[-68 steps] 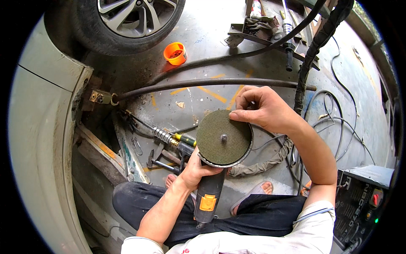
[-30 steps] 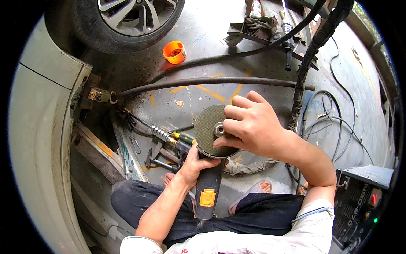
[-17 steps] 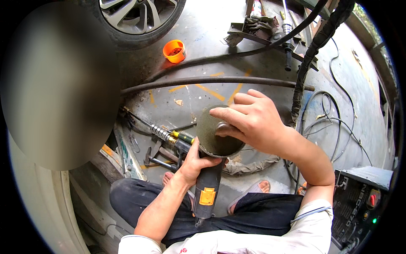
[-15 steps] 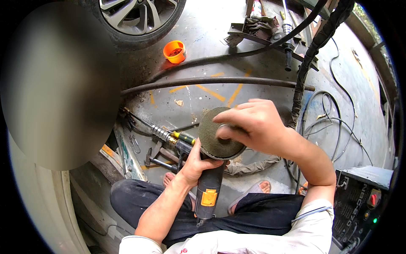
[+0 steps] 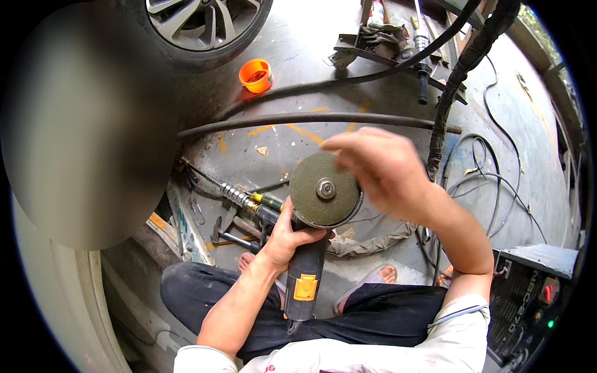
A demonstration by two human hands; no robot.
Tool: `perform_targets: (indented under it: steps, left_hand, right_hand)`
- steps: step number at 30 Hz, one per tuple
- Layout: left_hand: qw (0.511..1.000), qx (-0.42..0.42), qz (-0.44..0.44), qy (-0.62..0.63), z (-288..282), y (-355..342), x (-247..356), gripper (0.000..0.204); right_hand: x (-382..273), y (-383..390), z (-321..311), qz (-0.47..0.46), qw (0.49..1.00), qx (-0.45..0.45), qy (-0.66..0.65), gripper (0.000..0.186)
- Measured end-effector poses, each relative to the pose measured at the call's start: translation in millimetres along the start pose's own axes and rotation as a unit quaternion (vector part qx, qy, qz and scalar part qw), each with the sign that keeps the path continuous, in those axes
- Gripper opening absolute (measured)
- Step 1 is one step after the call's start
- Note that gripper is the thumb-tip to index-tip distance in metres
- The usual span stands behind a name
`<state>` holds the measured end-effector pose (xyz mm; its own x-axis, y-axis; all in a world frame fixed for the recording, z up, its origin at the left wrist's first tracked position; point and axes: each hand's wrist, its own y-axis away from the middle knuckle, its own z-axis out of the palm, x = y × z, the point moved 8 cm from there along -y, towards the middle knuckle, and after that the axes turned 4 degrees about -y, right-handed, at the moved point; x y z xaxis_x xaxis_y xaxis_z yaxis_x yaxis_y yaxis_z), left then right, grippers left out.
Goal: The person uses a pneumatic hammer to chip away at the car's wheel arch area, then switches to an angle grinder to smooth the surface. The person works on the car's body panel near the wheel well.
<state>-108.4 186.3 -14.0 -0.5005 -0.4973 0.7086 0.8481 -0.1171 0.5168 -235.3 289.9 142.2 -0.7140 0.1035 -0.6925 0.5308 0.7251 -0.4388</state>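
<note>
My left hand (image 5: 287,241) is wrapped around the neck of a dark angle grinder (image 5: 303,273) with an orange patch on its body. The grinder stands disc end up between my knees. A round greenish abrasive disc (image 5: 308,199) faces me on its head, with a metal flange nut (image 5: 326,188) at the centre. Over the disc's upper right edge is my right hand (image 5: 385,165), smeared by motion. Its fingers look loosely bent and apart, clear of the nut, with nothing visible in them.
A welding torch (image 5: 239,198), a yellow-and-black screwdriver (image 5: 267,200) and a hammer (image 5: 217,231) lie left of the grinder. Beyond are a thick hose (image 5: 323,118), an orange tub (image 5: 255,76) and a car wheel (image 5: 205,25). Cables (image 5: 485,168) and a black machine (image 5: 528,298) are at right.
My right hand has lifted off the disc's centre, up and to the right, uncovering the nut. The left hand still holds the grinder in nearly the same place.
</note>
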Motion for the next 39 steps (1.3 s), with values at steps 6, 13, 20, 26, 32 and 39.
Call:
perform_targets:
  steps: [6, 13, 20, 26, 32, 39]
  left_hand:
    - [0.998, 0.023, 0.002, -0.051, 15.8, -5.5, -6.3, 0.076]
    - [0.988, 0.066, 0.039, -0.134, 10.2, -7.2, -11.9, 0.072]
    - [0.988, 0.070, 0.061, -0.125, 35.6, 2.0, 5.0, 0.085]
    - [0.957, 0.109, 0.169, -0.211, 27.7, 0.7, 24.6, 0.079]
    - [0.891, 0.159, 0.275, -0.325, 33.3, 6.0, 69.7, 0.080]
    - [0.846, 0.174, 0.334, -0.377, 36.2, 9.9, 75.5, 0.076]
  right_hand:
    - [0.4, 26.2, 52.7, -0.118, 0.982, -0.144, 0.033, 0.030]
    - [24.3, 24.6, 31.9, 0.014, 0.972, -0.193, 0.130, 0.026]
    - [30.5, 36.6, 36.8, -0.007, 0.991, 0.131, -0.027, 0.034]
    - [41.2, 24.8, 29.2, 0.100, 0.970, 0.210, -0.067, 0.034]
    - [27.3, -5.2, 7.1, 0.025, 0.954, 0.279, -0.109, 0.027]
    - [36.5, -8.1, 16.0, -0.007, 0.953, 0.268, -0.143, 0.029]
